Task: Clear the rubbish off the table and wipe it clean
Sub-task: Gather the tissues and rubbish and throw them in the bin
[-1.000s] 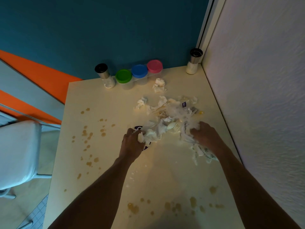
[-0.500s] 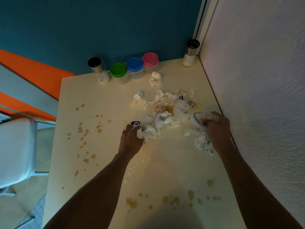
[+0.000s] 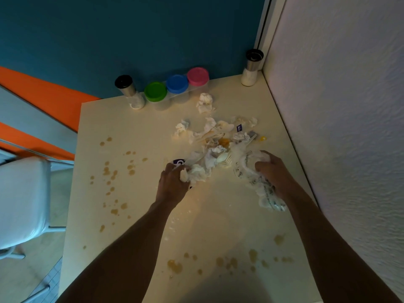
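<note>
We look down on a cream bench (image 3: 135, 127) set into a corner, bounded at 12 o'clock by a teal wall (image 3: 131, 36) and at 3 o'clock by a white textured wall (image 3: 349, 106). An orange band (image 3: 43, 88) crosses the wall at 10 o'clock, and a pale chair (image 3: 21, 200) stands on the floor at 9 o'clock. Along the far edge we see a black-capped shaker (image 3: 129, 92), then three jars with a green lid (image 3: 155, 91), a blue lid (image 3: 177, 83) and a pink lid (image 3: 197, 76), touching in a row; a second shaker (image 3: 251, 67) stands in the corner at 1 o'clock. The rubbish (image 3: 218, 141), crumpled white tissues with scraps of wrapper and yellowish bits, lies heaped at the centre of the bench, with one separate tissue ball (image 3: 204, 103) just before the pink-lidded jar. The left hand (image 3: 172, 184), fingers curled, grips a wad of tissue (image 3: 196, 173) at the heap's 7 o'clock edge. The right hand (image 3: 270, 169), also curled, clutches a printed white bag (image 3: 260, 184) at the heap's 4 o'clock edge; the bag trails toward 5 o'clock. Brown spill spots (image 3: 109, 171) speckle the bench at 9 o'clock, and more spots (image 3: 229, 262) lie near the front edge at 6 o'clock.
</note>
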Demonstrator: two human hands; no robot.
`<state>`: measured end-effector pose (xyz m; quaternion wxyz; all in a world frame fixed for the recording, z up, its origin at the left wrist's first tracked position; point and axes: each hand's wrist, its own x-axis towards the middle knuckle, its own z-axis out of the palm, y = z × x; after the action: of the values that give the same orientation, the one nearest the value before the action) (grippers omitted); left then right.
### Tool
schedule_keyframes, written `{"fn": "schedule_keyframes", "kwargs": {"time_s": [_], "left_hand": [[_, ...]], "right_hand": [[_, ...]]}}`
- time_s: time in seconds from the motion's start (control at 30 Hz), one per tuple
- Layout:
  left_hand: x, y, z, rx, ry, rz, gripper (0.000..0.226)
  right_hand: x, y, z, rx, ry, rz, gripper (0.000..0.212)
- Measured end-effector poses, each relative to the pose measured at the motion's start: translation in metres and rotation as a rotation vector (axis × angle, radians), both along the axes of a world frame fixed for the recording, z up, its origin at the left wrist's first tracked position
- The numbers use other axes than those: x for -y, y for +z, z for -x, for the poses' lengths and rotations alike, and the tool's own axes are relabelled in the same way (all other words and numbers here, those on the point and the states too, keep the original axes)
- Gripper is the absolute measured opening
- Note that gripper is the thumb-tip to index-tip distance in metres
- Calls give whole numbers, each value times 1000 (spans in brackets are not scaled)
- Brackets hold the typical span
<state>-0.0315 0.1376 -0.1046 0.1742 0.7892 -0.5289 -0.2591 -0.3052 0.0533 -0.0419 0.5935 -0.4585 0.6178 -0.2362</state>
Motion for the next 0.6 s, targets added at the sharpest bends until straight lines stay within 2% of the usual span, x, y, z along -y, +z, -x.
{"fn": "schedule_keyframes", "kwargs": {"time_s": [0.23, 0.37, 0.43, 0.5, 0.6], "left_hand": [[-5, 14, -4, -8, 38, 55, 43], [-15, 27, -15, -31, 69, 122, 41], [-23, 33, -21, -25, 79, 153, 40], [-31, 40, -27, -27, 84, 160, 40], [-47, 48, -38, -19, 59, 192, 40]], "right_hand": [[-4, -14, -1, -251, 51, -4, 44], [-22, 3, -14, -349, 11, -57, 18], [-32, 10, -19, -440, 53, -96, 23], [-44, 18, -23, -536, 95, -3, 27], [-65, 29, -35, -502, 24, -30, 30]]}}
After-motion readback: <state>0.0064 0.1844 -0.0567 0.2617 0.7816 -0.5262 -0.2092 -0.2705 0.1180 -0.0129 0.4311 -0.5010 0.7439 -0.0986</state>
